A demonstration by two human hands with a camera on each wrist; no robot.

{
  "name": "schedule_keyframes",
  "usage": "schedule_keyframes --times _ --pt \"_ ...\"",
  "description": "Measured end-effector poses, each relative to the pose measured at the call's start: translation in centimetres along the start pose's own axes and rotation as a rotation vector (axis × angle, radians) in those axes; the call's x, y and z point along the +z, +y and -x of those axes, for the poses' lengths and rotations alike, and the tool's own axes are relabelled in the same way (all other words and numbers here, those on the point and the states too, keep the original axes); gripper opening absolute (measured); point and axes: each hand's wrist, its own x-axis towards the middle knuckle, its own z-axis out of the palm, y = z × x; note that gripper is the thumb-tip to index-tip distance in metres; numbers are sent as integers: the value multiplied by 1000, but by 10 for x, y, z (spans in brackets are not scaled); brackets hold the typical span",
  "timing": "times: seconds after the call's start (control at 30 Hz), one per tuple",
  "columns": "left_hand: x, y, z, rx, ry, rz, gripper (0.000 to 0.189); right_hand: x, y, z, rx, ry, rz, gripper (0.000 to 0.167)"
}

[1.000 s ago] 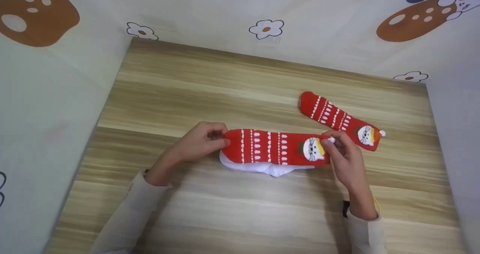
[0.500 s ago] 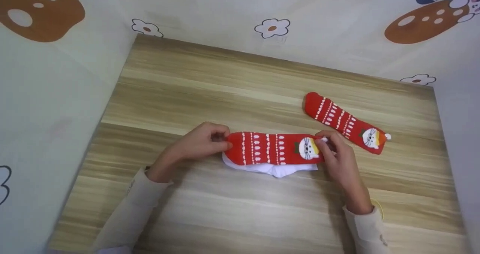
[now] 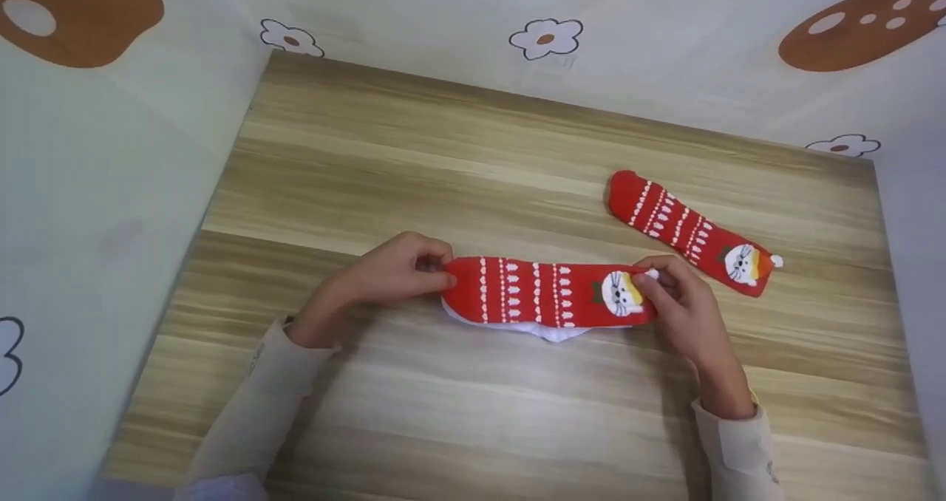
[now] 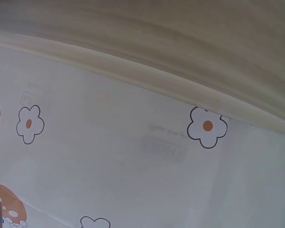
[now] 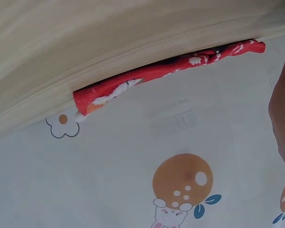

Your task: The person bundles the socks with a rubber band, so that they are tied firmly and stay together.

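Observation:
A red sock [image 3: 547, 292] with white patterns and a cat face lies stretched sideways between my hands in the head view. My left hand [image 3: 395, 268] pinches its toe end between thumb and fingers. At the cuff end, beside the cat face and a small white pom-pom, my right hand [image 3: 687, 312] pinches the edge. Beneath it lies a white sock [image 3: 559, 334], mostly covered, its lower edge showing. A second red sock [image 3: 687, 231] of the same pattern lies slanted at the right; it also shows edge-on in the right wrist view.
The wood-grain table [image 3: 443, 412] is bounded at the back and sides by pale walls [image 3: 414, 13] printed with flowers and orange fruit. The left wrist view shows mostly the wall [image 4: 118, 156].
The held red sock has come down over more of the white sock, so less white shows below. Both hands keep their grip at its ends. The camera view has shifted slightly.

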Motion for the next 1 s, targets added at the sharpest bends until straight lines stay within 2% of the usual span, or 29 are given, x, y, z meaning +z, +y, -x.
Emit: schedule_keyframes --times 0.43,0.67,1.0 --pt "-4 -3 0 -34 -38 -35 7 1 2 1 15 -63 58 37" --pt "-4 -5 -1 -41 -59 -56 12 1 5 1 18 -107 71 36" --pt "-2 -9 -2 -72 -45 -144 14 5 9 0 58 -158 123 42"
